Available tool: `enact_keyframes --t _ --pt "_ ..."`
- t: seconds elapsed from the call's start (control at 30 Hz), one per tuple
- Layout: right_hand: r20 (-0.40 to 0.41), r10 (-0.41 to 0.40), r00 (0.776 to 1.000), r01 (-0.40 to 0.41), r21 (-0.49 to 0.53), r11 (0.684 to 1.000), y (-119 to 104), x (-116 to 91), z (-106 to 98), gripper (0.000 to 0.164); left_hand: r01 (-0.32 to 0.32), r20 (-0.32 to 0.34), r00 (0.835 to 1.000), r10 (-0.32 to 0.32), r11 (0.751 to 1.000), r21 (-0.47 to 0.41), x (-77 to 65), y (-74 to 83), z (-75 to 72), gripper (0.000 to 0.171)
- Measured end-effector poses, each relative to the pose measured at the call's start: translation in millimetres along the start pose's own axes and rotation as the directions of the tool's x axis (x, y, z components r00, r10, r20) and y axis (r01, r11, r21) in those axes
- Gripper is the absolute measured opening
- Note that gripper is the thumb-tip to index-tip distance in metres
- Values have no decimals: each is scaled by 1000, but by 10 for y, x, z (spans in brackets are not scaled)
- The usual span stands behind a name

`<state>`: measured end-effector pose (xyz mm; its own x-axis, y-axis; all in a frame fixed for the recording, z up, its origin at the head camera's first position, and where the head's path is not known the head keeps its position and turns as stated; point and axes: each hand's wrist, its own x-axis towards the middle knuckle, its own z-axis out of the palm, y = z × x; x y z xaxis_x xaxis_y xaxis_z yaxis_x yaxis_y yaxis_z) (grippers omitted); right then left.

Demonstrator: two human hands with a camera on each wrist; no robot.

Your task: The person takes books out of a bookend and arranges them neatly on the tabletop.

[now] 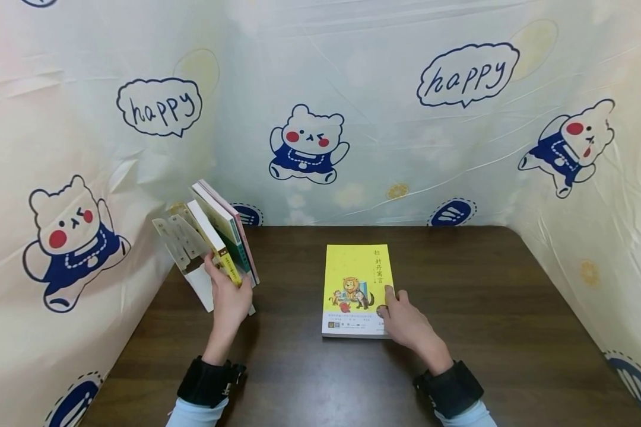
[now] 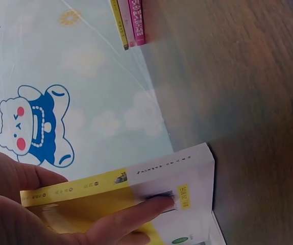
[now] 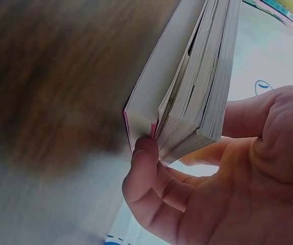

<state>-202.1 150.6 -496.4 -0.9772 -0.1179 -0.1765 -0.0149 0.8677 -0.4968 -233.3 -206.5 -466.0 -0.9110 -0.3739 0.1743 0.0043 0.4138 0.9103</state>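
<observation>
The head view alone takes in 3 sides of the pale, patterned sheet backdrop (image 1: 384, 154), printed with bears and "happy" bubbles; the wrist views catch only portions. Below it spreads a dark brown wood-grain table (image 1: 513, 308). At its back left stands an off-white slotted book stand (image 1: 172, 240), holding books that lean left, among them a green-spined book (image 1: 239, 249) and a slim pink-spined book (image 1: 248, 252).

Right of centre is the book stack (image 1: 355, 267). From the head, only its yellow top cover shows, with a lion picture and a white lower band. The left wrist view reveals 3 spines, yellow, light pink and magenta; the right wrist view shows the page edges instead.

The right hand (image 1: 408, 317) grasps the stack by its right side. The left hand (image 1: 228, 296) pinches a yellow-and-white paperback (image 1: 225, 261) at the stand; only the left wrist view shows its barcode (image 2: 156, 194), partly under a finger.

The stack's left, far and near edges are free of fingers. Open wood separates it from the stand, with a wider stretch to its right; the stand sits close to the backdrop.
</observation>
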Motion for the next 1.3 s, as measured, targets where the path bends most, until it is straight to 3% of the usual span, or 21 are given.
enact_keyframes --t 0.3,0.67,1.3 --pt "-4 -4 1000 4 21 1000 11 -6 -16 66 21 -47 999 -19 999 48 18 -13 41 94" --pt "-38 -5 999 8 70 998 59 -34 -27 65 36 -33 999 -35 999 39 37 -20 36 99" --pt "-57 -11 998 15 64 998 47 -41 -14 64 -35 -36 999 35 999 16 -5 -43 1 95"
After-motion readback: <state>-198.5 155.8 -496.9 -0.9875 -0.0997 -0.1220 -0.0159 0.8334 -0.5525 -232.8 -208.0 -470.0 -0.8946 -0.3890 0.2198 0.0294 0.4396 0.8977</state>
